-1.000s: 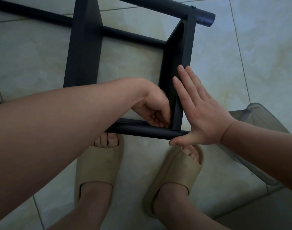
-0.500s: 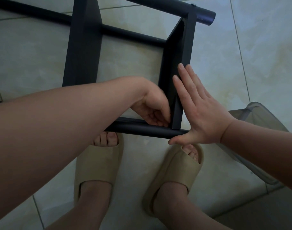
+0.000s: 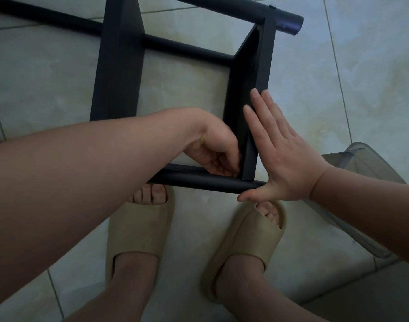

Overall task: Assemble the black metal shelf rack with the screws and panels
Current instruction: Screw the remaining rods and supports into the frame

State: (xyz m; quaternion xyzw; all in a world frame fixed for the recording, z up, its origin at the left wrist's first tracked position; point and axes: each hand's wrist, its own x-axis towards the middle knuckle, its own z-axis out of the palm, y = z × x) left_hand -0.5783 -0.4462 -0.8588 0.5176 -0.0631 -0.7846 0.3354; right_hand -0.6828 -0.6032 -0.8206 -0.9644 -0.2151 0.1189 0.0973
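1. The black metal shelf rack (image 3: 187, 47) lies on its side on the tiled floor (image 3: 373, 77), right in front of your feet in beige slippers (image 3: 138, 228).
2. Your right hand (image 3: 284, 159) is flat, with its fingers straight and together. It presses on the outer face of the right-side panel (image 3: 245, 89), and the thumb lies along the near tube (image 3: 198, 180).
3. Your left hand (image 3: 216, 154) reaches inside the frame. Its fingers are curled into the corner where that panel meets the near tube, and you cannot tell whether they pinch anything.
4. A second panel (image 3: 117, 94) stands to the left, partly behind your left forearm.
5. A translucent grey plastic object (image 3: 366, 163) sits on the floor under your right forearm.
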